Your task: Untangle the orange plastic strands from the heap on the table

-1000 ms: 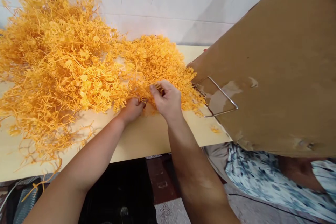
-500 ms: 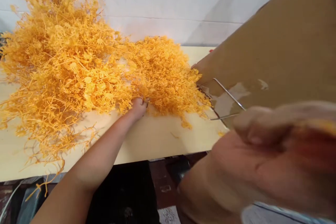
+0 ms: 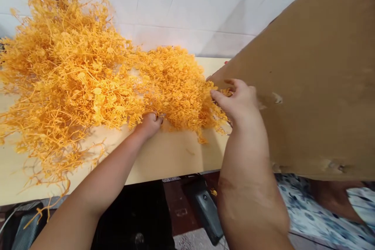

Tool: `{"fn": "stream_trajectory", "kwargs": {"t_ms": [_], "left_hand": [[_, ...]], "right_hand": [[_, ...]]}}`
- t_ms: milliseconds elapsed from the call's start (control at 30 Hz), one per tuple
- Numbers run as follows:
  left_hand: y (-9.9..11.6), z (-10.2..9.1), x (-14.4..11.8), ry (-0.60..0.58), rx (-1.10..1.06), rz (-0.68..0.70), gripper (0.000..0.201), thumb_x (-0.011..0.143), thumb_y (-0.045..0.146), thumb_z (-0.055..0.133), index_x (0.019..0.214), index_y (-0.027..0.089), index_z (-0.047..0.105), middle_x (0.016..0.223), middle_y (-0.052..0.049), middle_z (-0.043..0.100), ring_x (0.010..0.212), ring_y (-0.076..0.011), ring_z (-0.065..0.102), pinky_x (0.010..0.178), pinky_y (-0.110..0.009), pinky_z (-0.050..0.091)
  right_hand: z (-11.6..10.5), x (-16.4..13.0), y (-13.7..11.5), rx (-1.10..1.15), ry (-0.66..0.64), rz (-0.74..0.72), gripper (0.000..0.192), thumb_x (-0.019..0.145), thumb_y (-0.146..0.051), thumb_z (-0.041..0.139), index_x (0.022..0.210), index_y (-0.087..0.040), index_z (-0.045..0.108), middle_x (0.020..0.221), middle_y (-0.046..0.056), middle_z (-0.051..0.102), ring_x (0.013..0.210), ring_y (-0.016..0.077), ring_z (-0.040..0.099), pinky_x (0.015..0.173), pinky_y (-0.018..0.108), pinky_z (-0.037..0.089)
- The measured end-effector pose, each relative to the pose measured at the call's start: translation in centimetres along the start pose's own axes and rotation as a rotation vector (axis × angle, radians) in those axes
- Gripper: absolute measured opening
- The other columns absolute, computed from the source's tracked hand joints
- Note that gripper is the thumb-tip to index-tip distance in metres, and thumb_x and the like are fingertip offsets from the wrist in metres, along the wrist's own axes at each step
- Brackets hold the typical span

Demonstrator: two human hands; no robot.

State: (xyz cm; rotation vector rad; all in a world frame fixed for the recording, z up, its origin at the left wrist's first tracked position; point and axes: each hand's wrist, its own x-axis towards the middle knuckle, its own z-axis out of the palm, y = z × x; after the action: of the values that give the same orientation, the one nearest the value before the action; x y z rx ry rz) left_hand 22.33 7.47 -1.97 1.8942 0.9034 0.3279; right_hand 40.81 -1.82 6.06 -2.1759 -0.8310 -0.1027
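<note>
A mound of orange, stringy, branching pieces that look like plastic [image 3: 79,74] lies on the pale table. Joined to it on the right is a denser orange heap [image 3: 178,86]. My left hand [image 3: 150,123] is closed at the near edge of this heap. Its fingertips are partly covered by orange strands, so what it grips is hidden. My right hand [image 3: 238,99] is at the heap's right end, thumb and fingers apart, with orange strands between and beside them. Whether it presses on them I cannot tell.
A large cardboard sheet or box side [image 3: 316,74] slants up at the right, close to my right hand. White wall [image 3: 175,11] stands behind the pale table [image 3: 172,152]. Below the front edge lie a dark ribbed device [image 3: 206,207] and blue-patterned cloth [image 3: 310,211] beside a person's limb.
My right hand has moved from the near right foreground in to the heap's right end and its fingers have spread. It now covers the wire frame seen there before. My left hand stays put.
</note>
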Motion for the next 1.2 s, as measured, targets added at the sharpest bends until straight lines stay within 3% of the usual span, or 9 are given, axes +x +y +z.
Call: {"fn": "stream_trajectory", "kwargs": {"t_ms": [100, 267, 467, 633, 733, 833, 933, 1033, 1200], "left_hand": [[0.2, -0.1, -0.2, -0.014, 0.013, 0.005, 0.036, 0.082, 0.043, 0.040, 0.056, 0.018, 0.041, 0.048, 0.003, 0.038, 0.049, -0.0095, 0.039, 0.050, -0.023, 0.027], [0.0, -0.1, -0.4, 0.017, -0.007, 0.005, 0.035, 0.080, 0.044, 0.042, 0.057, 0.018, 0.044, 0.051, 0.003, 0.043, 0.051, -0.0094, 0.042, 0.051, -0.022, 0.030], [-0.5, 0.0, -0.4, 0.003, -0.020, 0.030, 0.027, 0.079, 0.032, 0.043, 0.059, 0.016, 0.049, 0.057, 0.000, 0.052, 0.055, -0.0102, 0.047, 0.054, -0.022, 0.034], [0.8, -0.3, -0.8, 0.037, 0.022, 0.052, 0.024, 0.081, 0.025, 0.041, 0.064, 0.015, 0.055, 0.070, -0.004, 0.061, 0.069, -0.0123, 0.054, 0.063, -0.022, 0.038], [1.5, -0.4, -1.0, 0.028, 0.117, -0.039, 0.025, 0.082, 0.028, 0.042, 0.066, 0.014, 0.056, 0.075, -0.006, 0.062, 0.071, -0.0142, 0.054, 0.062, -0.023, 0.037], [1.6, -0.4, -1.0, 0.034, 0.147, -0.073, 0.027, 0.081, 0.033, 0.043, 0.064, 0.015, 0.055, 0.067, -0.005, 0.058, 0.065, -0.0139, 0.051, 0.057, -0.024, 0.034], [1.2, -0.4, -0.9, -0.019, -0.048, -0.066, 0.030, 0.080, 0.036, 0.046, 0.059, 0.015, 0.050, 0.053, 0.000, 0.048, 0.055, -0.0097, 0.045, 0.053, -0.022, 0.034], [0.8, -0.7, -0.7, -0.136, -0.460, -0.030, 0.025, 0.080, 0.031, 0.048, 0.062, 0.014, 0.048, 0.052, 0.004, 0.045, 0.049, -0.0057, 0.041, 0.053, -0.020, 0.037], [-0.4, -1.1, 0.0, -0.139, -0.881, 0.095, 0.023, 0.072, 0.030, 0.060, 0.087, 0.013, 0.058, 0.084, -0.005, 0.064, 0.080, -0.0109, 0.059, 0.078, -0.025, 0.044]], "right_hand": [[0.2, -0.7, -1.8, -0.315, 0.072, 0.005, 0.028, 0.068, -0.032, 0.063, 0.092, -0.020, 0.061, 0.106, 0.014, 0.047, 0.108, 0.0284, 0.040, 0.088, 0.044, 0.032], [4.3, -3.5, -6.4, -0.280, -0.190, -0.359, 0.031, 0.074, -0.045, 0.055, 0.080, -0.015, 0.060, 0.081, 0.009, 0.058, 0.080, 0.0208, 0.052, 0.073, 0.034, 0.039], [8.3, -4.8, -7.7, -0.399, -0.266, -0.444, 0.017, 0.079, -0.030, 0.049, 0.072, -0.016, 0.056, 0.073, 0.008, 0.061, 0.068, 0.0188, 0.053, 0.060, 0.029, 0.034], [6.6, -5.2, -7.0, -0.027, -0.008, -0.470, 0.017, 0.079, -0.027, 0.046, 0.069, -0.017, 0.055, 0.065, 0.003, 0.057, 0.061, 0.0141, 0.049, 0.058, 0.027, 0.035], [4.3, -5.1, -7.8, 0.270, 0.163, -0.427, 0.017, 0.079, -0.030, 0.047, 0.071, -0.017, 0.054, 0.059, 0.000, 0.049, 0.052, 0.0107, 0.042, 0.051, 0.025, 0.033], [2.6, -4.9, -9.2, 0.400, 0.213, -0.434, 0.016, 0.079, -0.032, 0.048, 0.071, -0.019, 0.053, 0.057, -0.002, 0.045, 0.051, 0.0093, 0.039, 0.049, 0.024, 0.032], [2.5, -5.1, -9.5, 0.319, 0.065, -0.447, 0.018, 0.079, -0.033, 0.050, 0.068, -0.019, 0.052, 0.053, -0.004, 0.041, 0.047, 0.0078, 0.035, 0.047, 0.024, 0.029], [3.5, -6.0, -7.9, 0.155, -0.076, -0.391, 0.019, 0.077, -0.032, 0.051, 0.063, -0.018, 0.051, 0.049, -0.004, 0.039, 0.046, 0.0076, 0.034, 0.047, 0.024, 0.027], [5.0, -8.7, -4.2, 0.004, -0.241, -0.286, 0.025, 0.080, -0.037, 0.045, 0.062, -0.019, 0.048, 0.049, -0.002, 0.043, 0.046, 0.0108, 0.039, 0.048, 0.025, 0.028]]}}
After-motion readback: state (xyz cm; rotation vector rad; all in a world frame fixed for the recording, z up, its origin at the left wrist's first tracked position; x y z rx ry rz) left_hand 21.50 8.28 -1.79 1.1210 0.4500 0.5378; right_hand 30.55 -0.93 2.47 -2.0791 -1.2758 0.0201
